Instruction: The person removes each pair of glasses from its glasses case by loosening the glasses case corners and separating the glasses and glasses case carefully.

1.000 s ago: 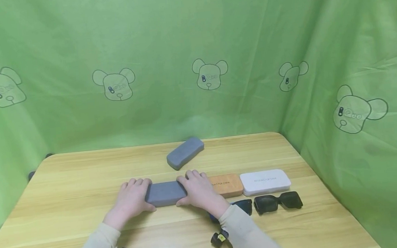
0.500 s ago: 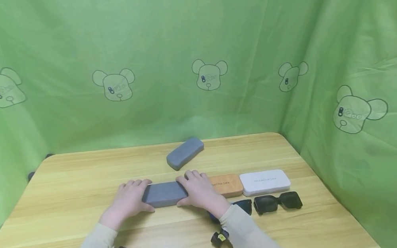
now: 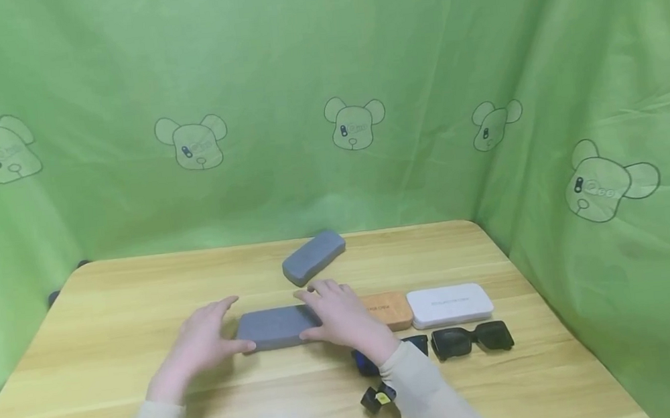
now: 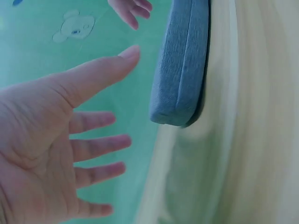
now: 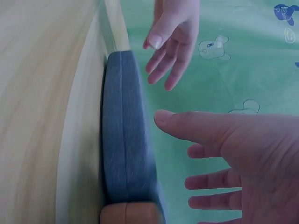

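Note:
A grey glasses case (image 3: 276, 327) lies closed and flat on the table, end to end with an orange case (image 3: 392, 310) that is partly hidden. Off its left end is my left hand (image 3: 199, 340), thumb and fingers spread; the left wrist view shows a gap between the hand and the grey case (image 4: 180, 65). My right hand (image 3: 345, 317) hovers over the case's right end. In the right wrist view its fingers are straight and apart from the grey case (image 5: 125, 126). Neither hand holds anything.
A second grey case (image 3: 314, 257) lies slanted near the far edge. To the right are a white case (image 3: 450, 304) and black sunglasses (image 3: 472, 340). Dark blue sunglasses (image 3: 365, 363) are partly under my right forearm. Green cloth (image 3: 285, 193) walls surround the table (image 3: 137, 288).
Both hands have let go of the nearer grey case. My left hand has moved away to the left, and my right hand has lifted slightly off. The case stays near its earlier place.

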Demonstrator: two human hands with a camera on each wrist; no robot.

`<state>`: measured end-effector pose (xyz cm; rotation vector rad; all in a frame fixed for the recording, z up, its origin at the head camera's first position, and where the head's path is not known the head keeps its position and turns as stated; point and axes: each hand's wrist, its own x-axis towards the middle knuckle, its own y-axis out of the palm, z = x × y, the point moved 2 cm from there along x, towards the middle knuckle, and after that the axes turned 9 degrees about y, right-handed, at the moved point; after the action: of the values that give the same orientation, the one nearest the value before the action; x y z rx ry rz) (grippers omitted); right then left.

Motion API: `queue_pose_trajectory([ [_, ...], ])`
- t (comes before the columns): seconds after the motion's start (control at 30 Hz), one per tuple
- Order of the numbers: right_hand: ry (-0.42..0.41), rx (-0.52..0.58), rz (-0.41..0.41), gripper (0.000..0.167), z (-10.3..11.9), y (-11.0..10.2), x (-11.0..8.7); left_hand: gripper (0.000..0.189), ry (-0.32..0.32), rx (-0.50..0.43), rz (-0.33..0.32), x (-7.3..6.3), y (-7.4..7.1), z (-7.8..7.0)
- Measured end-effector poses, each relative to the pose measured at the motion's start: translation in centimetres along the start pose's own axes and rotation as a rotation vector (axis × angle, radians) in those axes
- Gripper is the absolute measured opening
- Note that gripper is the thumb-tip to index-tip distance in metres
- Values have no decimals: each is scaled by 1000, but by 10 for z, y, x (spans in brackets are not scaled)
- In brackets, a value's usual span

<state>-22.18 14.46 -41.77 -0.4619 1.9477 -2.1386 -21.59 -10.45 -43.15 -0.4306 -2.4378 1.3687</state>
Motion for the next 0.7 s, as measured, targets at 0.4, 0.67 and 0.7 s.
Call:
queue_pose_trajectory([
  [0.4,-34,-8,-39,65,28,-3,7,103,-146,-288,-121,-2,29,7],
  [0.67,-38,-15,-28,62,28,14,8,99,-178,-343,-115,1,51,12],
  [0.7,-39,-12,-30,61,27,15,7,98,-180,-336,-119,2,53,11],
])
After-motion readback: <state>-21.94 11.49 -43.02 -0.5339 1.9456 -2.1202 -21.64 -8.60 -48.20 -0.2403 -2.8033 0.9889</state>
